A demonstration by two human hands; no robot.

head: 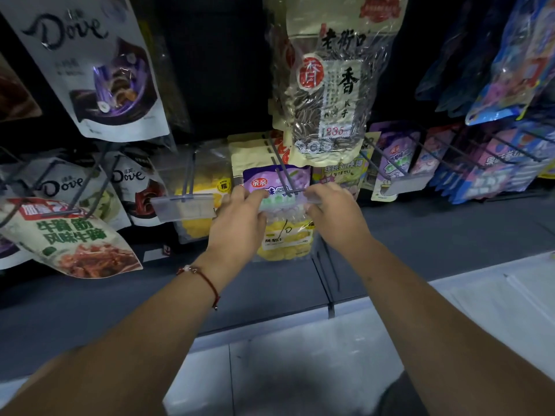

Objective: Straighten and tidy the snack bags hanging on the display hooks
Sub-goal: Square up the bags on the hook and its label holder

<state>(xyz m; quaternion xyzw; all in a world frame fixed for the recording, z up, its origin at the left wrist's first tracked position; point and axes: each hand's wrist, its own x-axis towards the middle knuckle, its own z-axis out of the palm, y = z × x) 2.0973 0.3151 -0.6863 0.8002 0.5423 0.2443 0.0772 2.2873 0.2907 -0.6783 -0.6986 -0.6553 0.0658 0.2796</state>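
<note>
Purple bag (276,179) with red logo, clear bag (285,235) of yellow pieces, white Dove bag (90,64) with purple bowl print, cream seed bag (327,85) with red seal and black characters, red wrist cord (204,279), grey shelf (420,235)

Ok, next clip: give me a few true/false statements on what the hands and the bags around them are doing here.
1. Both hands hold the same hook's price tag holder. True: the left hand and right hand grip the ends of the tag holder in front of the purple bag.
2. The seed bag hangs below the hands. False: it hangs above them.
3. A red bracelet is on the left wrist. True.
4. The Dove bag is to the right of the hands. False: it hangs upper left.
5. The right hand holds nothing. False: its fingers pinch the tag holder.
</note>
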